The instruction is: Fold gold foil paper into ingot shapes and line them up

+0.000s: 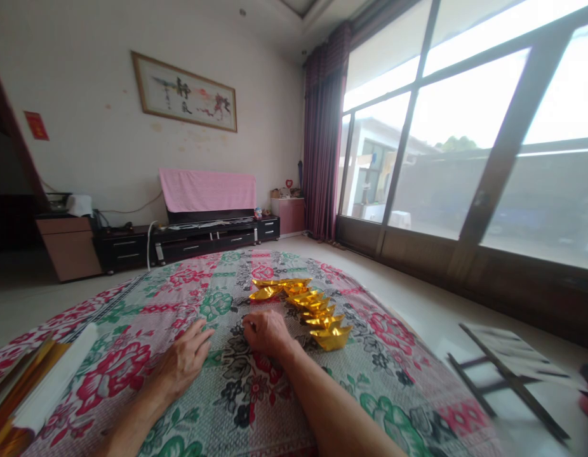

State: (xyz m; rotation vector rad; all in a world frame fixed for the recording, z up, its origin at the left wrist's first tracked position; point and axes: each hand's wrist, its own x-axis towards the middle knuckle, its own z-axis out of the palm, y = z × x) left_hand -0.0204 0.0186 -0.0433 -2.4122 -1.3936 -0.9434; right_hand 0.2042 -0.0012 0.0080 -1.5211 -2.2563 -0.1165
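Note:
My left hand (pixel 185 357) rests low over the patterned tablecloth (pixel 222 393), palm down, its fingers loosely bent and apart with nothing visible in them. To its right, my right hand (pixel 268 331) is closed, fingers curled under toward the left. Whatever it may hold is hidden. Just beyond and to the right of it stands a diagonal row of several folded gold foil paper ingots (pixel 317 311), boat-shaped and set close together. The nearest gold ingot (pixel 331 338) sits at the front of the row.
A stack of gold and white paper sheets (pixel 41 393) lies at the table's left edge. On the right, a low stool (pixel 513 355) stands on the floor near the glass doors (pixel 456 165). Against the far wall is a black cabinet (pixel 208 244) with a pink cloth (pixel 208 190) above it.

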